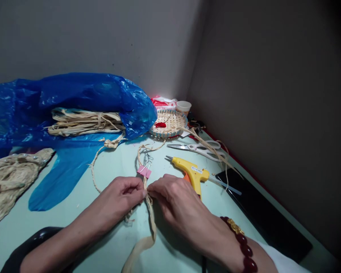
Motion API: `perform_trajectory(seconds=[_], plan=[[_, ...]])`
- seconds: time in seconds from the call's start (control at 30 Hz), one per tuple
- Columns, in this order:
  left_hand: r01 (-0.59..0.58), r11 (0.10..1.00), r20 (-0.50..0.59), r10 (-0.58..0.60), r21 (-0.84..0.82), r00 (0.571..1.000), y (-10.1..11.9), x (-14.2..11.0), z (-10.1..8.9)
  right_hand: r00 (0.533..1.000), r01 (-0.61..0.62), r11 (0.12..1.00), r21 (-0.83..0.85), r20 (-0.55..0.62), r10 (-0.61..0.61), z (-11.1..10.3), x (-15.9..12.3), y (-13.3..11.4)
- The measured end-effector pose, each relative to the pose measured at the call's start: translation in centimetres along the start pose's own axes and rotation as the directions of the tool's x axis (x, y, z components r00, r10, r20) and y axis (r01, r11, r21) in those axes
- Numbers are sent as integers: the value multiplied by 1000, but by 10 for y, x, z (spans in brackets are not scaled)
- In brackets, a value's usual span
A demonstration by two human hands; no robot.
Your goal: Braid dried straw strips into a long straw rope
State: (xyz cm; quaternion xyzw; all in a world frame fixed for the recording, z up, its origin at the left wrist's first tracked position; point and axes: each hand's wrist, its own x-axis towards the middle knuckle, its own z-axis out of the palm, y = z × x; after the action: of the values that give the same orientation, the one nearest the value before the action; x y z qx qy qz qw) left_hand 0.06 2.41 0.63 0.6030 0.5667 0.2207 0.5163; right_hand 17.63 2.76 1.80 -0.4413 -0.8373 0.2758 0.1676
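Note:
Just below a pink binder clip (pixel 144 171), my left hand (pixel 127 195) pinches a pale braided husk cord (pixel 146 184) between thumb and fingers. From the other side my right hand (pixel 170 193), with a dark red bead bracelet (pixel 241 239) at its wrist, has its fingertips closed on the same strands. The clip grips the cord above both hands. A loose flat husk strip (pixel 152 223) hangs down and curls toward the near edge. More thin cord (pixel 93 174) loops round to the left. My fingertips partly hide the strands between them.
A yellow glue gun (pixel 190 169) lies close to my right hand, below white-handled scissors (pixel 196 148). Behind are a woven basket (pixel 169 129), a paper cup (pixel 183 106) and a blue plastic bag (pixel 82 89) with bundled husks (pixel 85 123). A woven piece (pixel 14 174) sits left; a black panel (pixel 267 216) lies right.

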Motion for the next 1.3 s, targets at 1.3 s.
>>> perform_trajectory(seconds=[1.3], plan=[[70, 874, 12, -74, -482, 997, 1, -14, 6, 994, -104, 776, 623, 73, 75, 3, -1, 5]])
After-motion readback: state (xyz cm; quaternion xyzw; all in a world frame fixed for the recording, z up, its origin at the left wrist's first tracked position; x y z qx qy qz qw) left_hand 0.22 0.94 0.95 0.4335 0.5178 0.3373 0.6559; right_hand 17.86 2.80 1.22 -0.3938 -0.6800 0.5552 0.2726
